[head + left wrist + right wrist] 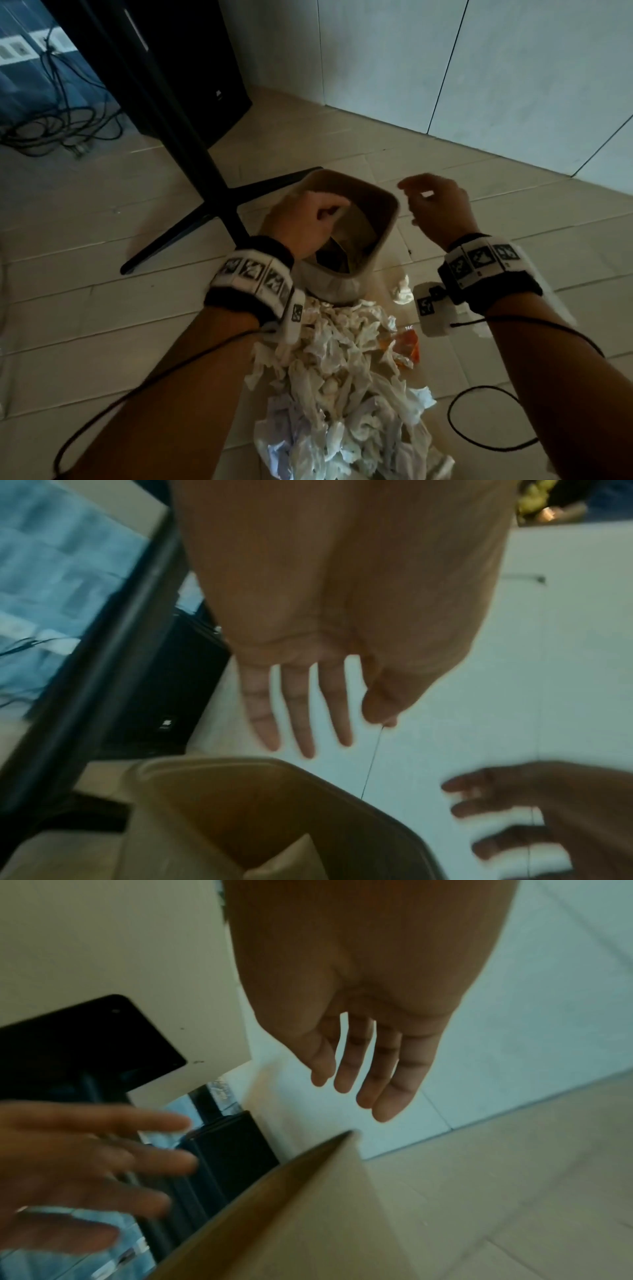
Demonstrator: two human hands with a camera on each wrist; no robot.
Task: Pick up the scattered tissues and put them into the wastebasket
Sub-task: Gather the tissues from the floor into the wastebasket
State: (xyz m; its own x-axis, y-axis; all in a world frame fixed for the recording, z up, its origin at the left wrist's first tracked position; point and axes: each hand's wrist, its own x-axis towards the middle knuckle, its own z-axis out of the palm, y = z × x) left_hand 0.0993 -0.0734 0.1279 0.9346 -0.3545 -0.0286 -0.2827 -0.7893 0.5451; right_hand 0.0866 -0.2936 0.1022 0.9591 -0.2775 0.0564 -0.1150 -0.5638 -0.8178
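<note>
Both empty and loose-fingered, left hand (305,219) over the tilted wastebasket (373,267) mouth, right hand (438,209) just right of it, tissues (342,383) heaped on the near floor: risk of knocking the leaning basket, scattering paper.

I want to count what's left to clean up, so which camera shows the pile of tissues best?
The head view: the pile of tissues lies spread on the floor tiles just in front of the wastebasket, nearly whole in frame. Neither wrist view shows any tissues; each shows only open fingers, the other hand, and part of the wastebasket's rim.
</note>
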